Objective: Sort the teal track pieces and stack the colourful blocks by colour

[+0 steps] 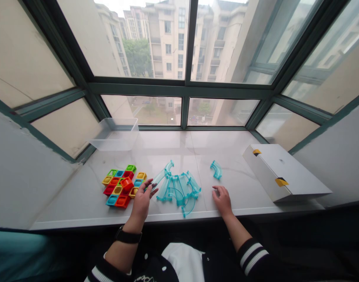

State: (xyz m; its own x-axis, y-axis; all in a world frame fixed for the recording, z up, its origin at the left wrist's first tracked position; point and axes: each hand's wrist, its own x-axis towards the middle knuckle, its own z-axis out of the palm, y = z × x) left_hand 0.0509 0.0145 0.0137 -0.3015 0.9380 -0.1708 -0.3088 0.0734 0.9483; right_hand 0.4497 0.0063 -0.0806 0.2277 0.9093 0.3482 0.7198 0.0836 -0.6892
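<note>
My left hand [143, 199] is closed, with its thumb and fingers pinching the near end of a long translucent blue marble-run track piece [159, 176]. Its far end reaches a small curved track piece [169, 166]; I cannot tell whether the two are joined. Right of that hand, several more translucent blue track pieces [179, 188] lie in an overlapping fan. Another curved track piece [217, 170] lies apart from them, just beyond my right hand [222, 200]. That hand rests on the white sill with loosely bent fingers and holds nothing.
Several coloured square blocks [117, 188] are grouped left of my left hand, some stacked. A clear plastic bin [116, 135] stands at the back left by the window. On the right sits a white box [285, 170] with yellow-and-black tabs. The sill's front edge [179, 215] runs close to my wrists.
</note>
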